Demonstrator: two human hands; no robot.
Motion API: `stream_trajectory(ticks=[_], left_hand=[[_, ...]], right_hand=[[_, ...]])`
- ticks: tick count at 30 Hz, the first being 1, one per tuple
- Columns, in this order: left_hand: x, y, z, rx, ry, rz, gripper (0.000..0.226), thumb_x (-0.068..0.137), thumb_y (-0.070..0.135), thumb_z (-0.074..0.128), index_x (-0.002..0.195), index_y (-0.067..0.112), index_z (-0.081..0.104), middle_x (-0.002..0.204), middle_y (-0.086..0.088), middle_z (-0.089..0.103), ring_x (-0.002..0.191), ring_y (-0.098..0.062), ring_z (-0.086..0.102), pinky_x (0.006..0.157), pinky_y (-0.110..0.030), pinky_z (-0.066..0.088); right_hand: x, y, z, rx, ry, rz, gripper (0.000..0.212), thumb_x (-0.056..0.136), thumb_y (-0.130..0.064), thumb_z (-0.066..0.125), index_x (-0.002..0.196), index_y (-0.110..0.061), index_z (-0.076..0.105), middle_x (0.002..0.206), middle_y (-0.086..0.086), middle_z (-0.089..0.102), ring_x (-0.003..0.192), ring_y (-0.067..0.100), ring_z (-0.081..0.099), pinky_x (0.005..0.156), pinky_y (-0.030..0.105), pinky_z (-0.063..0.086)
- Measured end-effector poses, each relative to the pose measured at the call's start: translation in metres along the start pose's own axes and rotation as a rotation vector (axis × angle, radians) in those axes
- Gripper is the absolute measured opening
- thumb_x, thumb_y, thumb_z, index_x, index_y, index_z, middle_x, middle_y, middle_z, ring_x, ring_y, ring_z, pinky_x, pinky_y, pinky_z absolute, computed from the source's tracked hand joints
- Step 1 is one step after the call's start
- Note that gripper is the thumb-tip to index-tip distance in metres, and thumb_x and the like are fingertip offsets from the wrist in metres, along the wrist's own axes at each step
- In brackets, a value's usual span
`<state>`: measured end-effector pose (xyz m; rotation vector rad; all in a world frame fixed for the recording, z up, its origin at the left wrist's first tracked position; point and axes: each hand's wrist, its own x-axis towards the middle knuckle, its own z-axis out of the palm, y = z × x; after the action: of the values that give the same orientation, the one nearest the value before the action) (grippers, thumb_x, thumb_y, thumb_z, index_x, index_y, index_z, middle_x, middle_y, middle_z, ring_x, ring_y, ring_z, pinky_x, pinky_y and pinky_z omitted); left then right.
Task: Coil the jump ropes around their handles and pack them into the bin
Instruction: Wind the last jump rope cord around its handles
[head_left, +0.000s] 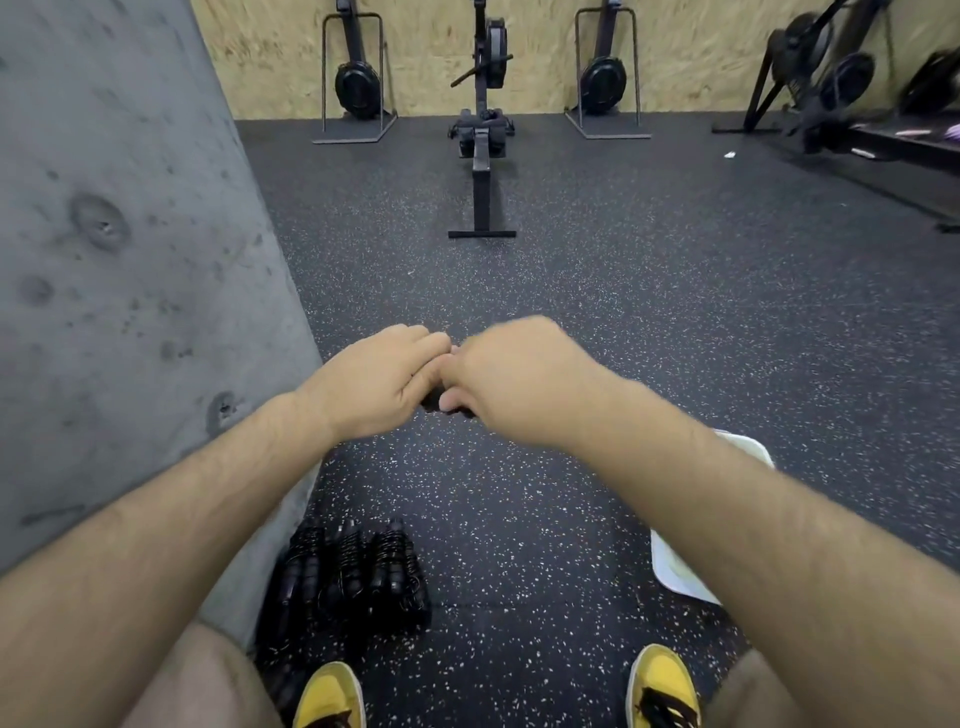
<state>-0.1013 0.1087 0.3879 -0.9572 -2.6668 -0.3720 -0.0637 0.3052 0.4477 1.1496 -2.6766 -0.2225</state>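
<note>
Mostly hidden: rope bundle pinched between both hands

Only a dark sliver of the jump rope (435, 401) shows, held in the air in front of the person, between the two hands and above the speckled floor (597, 322). Left hand (376, 382) is curled closed around the left end of it; right hand (511, 382) is closed over the right end, thumb tucked under. Knuckles nearly touch. Right hand is a bit blurred, so whether cord is mid-wrap cannot be told.

Handling, judged: light, handles stiff, cord thin and springy, likely to uncoil if let go. Best grip is around the handles with a thumb pinning the last loop; cord alone would slip.

Down by the left foot, a pile of coiled ropes (358, 577) lies on the floor, tight against the foot of the concrete wall (130, 234). White bin (675, 566) sits low right, mostly covered by the right forearm, only rim and a corner visible; contents not visible.

Room: wall crowds the left side, little swing space there. Floor ahead is open up to the rowing machine (483, 156), well apart. Yellow shoes (332, 696) flank the bottom edge.
</note>
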Motion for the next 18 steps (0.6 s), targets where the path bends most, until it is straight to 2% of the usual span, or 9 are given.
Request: stream_trajectory(ticks=[2, 3, 6, 8, 10, 12, 15, 17, 18], left_hand=[[0.0, 0.002, -0.003, -0.041, 0.002, 0.006, 0.038, 0.106, 0.046, 0.019, 0.083, 0.026, 0.042, 0.078, 0.01, 0.044, 0.076, -0.017, 0.044, 0.076, -0.041, 0.043], [-0.001, 0.004, -0.005, -0.056, 0.007, 0.021, 0.039, 0.107, 0.045, 0.019, 0.083, 0.024, 0.043, 0.077, 0.01, 0.044, 0.075, -0.015, 0.043, 0.075, -0.038, 0.041], [-0.005, 0.019, -0.007, -0.103, 0.006, 0.075, 0.038, 0.107, 0.042, 0.023, 0.084, 0.02, 0.044, 0.076, 0.009, 0.045, 0.072, -0.012, 0.042, 0.071, -0.031, 0.037], [-0.011, 0.03, -0.005, -0.205, 0.01, 0.041, 0.037, 0.105, 0.049, 0.025, 0.093, 0.018, 0.042, 0.076, 0.011, 0.045, 0.069, -0.007, 0.047, 0.064, -0.025, 0.035], [-0.015, 0.04, -0.005, -0.317, 0.048, 0.004, 0.039, 0.098, 0.064, 0.033, 0.105, 0.025, 0.033, 0.08, 0.014, 0.048, 0.067, -0.002, 0.051, 0.059, -0.017, 0.033], [-0.015, 0.047, -0.01, -0.423, 0.083, -0.001, 0.051, 0.087, 0.072, 0.053, 0.11, 0.038, 0.024, 0.085, 0.007, 0.056, 0.068, -0.004, 0.054, 0.061, -0.018, 0.04], [-0.012, 0.051, -0.021, -0.538, 0.09, -0.022, 0.084, 0.063, 0.064, 0.084, 0.12, 0.041, 0.028, 0.091, -0.002, 0.065, 0.082, -0.017, 0.064, 0.079, -0.03, 0.053], [-0.011, 0.053, -0.027, -0.674, 0.103, -0.057, 0.093, 0.054, 0.056, 0.093, 0.127, 0.044, 0.036, 0.097, -0.001, 0.067, 0.09, -0.025, 0.067, 0.086, -0.034, 0.053], [-0.01, 0.055, -0.028, -0.762, 0.133, -0.07, 0.094, 0.053, 0.052, 0.095, 0.13, 0.042, 0.04, 0.1, -0.002, 0.068, 0.092, -0.027, 0.068, 0.087, -0.035, 0.053]], right_hand=[[0.005, 0.018, -0.005, -0.006, 0.046, -0.036, 0.034, 0.102, -0.056, 0.04, 0.113, -0.035, 0.065, 0.099, -0.006, 0.062, 0.101, 0.021, 0.061, 0.072, 0.032, 0.03], [0.007, 0.027, -0.004, 0.006, 0.084, -0.028, 0.041, 0.098, -0.063, 0.041, 0.11, -0.035, 0.067, 0.1, -0.007, 0.064, 0.101, 0.02, 0.061, 0.073, 0.032, 0.03], [0.006, 0.049, -0.002, 0.12, 0.18, 0.061, 0.056, 0.081, -0.08, 0.045, 0.094, -0.034, 0.073, 0.089, -0.01, 0.065, 0.089, 0.015, 0.062, 0.073, 0.032, 0.04], [0.005, 0.055, -0.001, 0.246, 0.165, 0.121, 0.054, 0.076, -0.08, 0.05, 0.091, -0.034, 0.074, 0.084, -0.012, 0.063, 0.086, 0.013, 0.06, 0.074, 0.033, 0.047], [0.004, 0.057, 0.003, 0.472, 0.153, 0.164, 0.046, 0.074, -0.075, 0.061, 0.087, -0.033, 0.075, 0.079, -0.013, 0.063, 0.083, 0.009, 0.059, 0.074, 0.035, 0.049], [0.004, 0.059, 0.009, 0.663, 0.149, 0.178, 0.042, 0.072, -0.071, 0.066, 0.083, -0.031, 0.076, 0.077, -0.01, 0.066, 0.079, 0.01, 0.06, 0.075, 0.038, 0.051], [0.003, 0.059, 0.017, 0.935, 0.117, 0.213, 0.022, 0.08, -0.049, 0.076, 0.082, -0.027, 0.078, 0.079, -0.005, 0.072, 0.075, 0.011, 0.064, 0.076, 0.035, 0.052], [0.001, 0.059, 0.015, 1.139, 0.073, 0.247, 0.008, 0.089, -0.026, 0.074, 0.087, -0.019, 0.077, 0.079, -0.003, 0.072, 0.071, 0.003, 0.064, 0.071, 0.025, 0.051], [0.001, 0.058, 0.015, 1.158, 0.043, 0.242, 0.005, 0.091, -0.013, 0.07, 0.091, -0.013, 0.075, 0.081, 0.0, 0.071, 0.07, 0.002, 0.063, 0.07, 0.021, 0.052]])
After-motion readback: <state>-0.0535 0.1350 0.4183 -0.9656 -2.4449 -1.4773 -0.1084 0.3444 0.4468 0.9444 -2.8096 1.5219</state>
